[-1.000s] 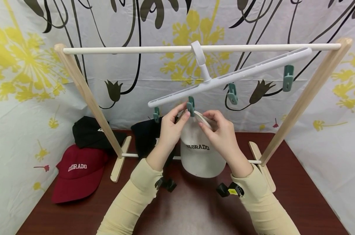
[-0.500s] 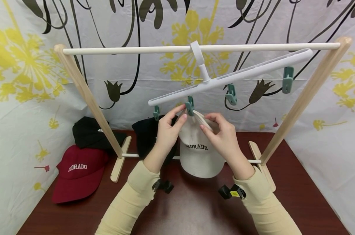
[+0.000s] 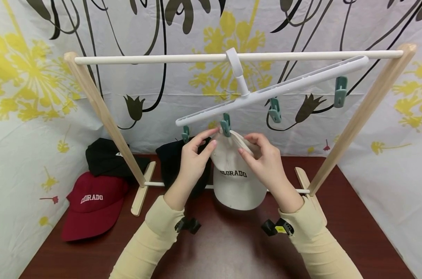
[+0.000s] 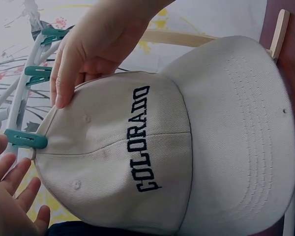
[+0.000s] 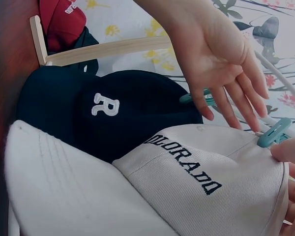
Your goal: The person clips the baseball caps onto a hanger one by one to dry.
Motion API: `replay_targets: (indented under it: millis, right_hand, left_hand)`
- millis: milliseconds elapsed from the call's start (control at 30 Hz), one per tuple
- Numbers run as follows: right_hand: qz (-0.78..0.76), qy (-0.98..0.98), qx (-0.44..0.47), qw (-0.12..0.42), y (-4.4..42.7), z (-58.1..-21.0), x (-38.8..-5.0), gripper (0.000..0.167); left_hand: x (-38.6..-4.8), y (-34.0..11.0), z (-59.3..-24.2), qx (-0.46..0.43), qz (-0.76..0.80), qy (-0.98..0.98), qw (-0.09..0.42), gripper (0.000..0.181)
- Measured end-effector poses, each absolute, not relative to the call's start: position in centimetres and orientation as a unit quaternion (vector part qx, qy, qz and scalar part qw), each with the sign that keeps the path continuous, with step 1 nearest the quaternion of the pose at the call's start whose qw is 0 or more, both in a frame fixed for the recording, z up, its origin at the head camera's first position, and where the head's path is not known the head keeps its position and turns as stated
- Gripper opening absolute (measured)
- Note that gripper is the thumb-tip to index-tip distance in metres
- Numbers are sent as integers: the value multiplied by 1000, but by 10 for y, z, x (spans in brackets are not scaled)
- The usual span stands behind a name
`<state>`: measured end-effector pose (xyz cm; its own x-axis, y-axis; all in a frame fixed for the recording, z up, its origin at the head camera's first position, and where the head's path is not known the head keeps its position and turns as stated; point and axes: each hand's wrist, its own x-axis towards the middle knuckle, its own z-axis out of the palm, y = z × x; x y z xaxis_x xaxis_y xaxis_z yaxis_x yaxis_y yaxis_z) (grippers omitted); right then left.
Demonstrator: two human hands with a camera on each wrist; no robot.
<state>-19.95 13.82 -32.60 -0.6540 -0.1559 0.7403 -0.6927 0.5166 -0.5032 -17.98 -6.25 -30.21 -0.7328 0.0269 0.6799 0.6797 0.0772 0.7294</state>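
Note:
An off-white baseball cap lettered COLORADO hangs brim down from a green clip on the white hanger. My right hand pinches the cap's back edge between thumb and fingers, right of the clip. Left of that clip, my left hand has its fingers spread and relaxed, holding nothing; in the right wrist view, this hand shows its palm. A navy cap with a white R hangs beside the off-white one, partly behind my left hand in the head view. Another clip is above it.
The hanger tilts, left end low, on the rod of a wooden rack. Two more clips, one mid-right and one at the right end, hold nothing. A maroon cap and a black cap lie on the table at left.
My left hand has come off the clip and drawn back left and slightly down, its fingers opening. My right hand stays on the cap's edge. The off-white cap hangs nearly unmoved.

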Motion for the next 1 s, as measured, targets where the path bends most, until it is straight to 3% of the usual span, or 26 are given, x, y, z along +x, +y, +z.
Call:
replay_targets:
  millis: [567, 1000]
  right_hand:
    - [403, -812, 260, 331, 148, -333, -200, 37]
    - [382, -817, 266, 340, 161, -336, -199, 37]
  left_hand:
    - [-174, -88, -326, -215, -690, -666, 186, 26]
    - [-176, -125, -362, -202, -695, -658, 207, 27]
